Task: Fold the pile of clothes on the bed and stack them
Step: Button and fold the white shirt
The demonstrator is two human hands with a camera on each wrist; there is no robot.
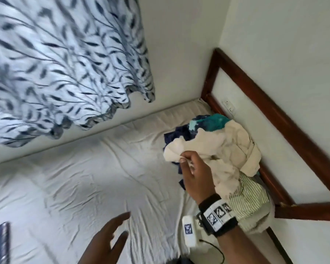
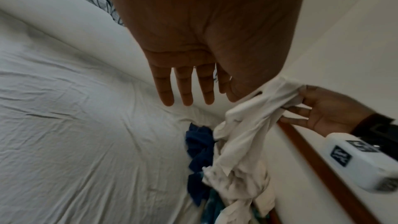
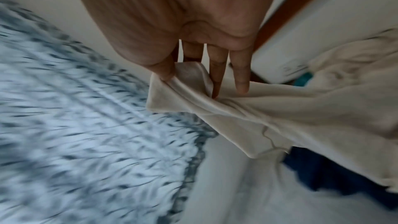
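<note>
We are pinching the edge of a cream garment (image 1: 213, 149) with our right hand (image 1: 195, 174), lifting it off the clothes pile (image 1: 242, 195) by the headboard (image 1: 274, 119). Our left hand (image 1: 107, 242) is hovering, fingers spread, grasping nothing, over the white sheet (image 1: 84, 178).

L hand (image 2: 193, 48) palm toward cam, fingers (image 2: 165, 88) straight and slightly spread, holding nothing, above white wrinkled bed sheet (image 2: 75, 134). To its right, R hand (image 2: 323, 110) pinches edge of cream garment (image 2: 247, 125), which hangs down to pile below the L fingertips. Dark blue cloth (image 2: 200, 151) just left of cream one. Brown bed frame (image 2: 318, 168) under R hand. White wrist device (image 2: 355, 159) on R wrist.
</note>
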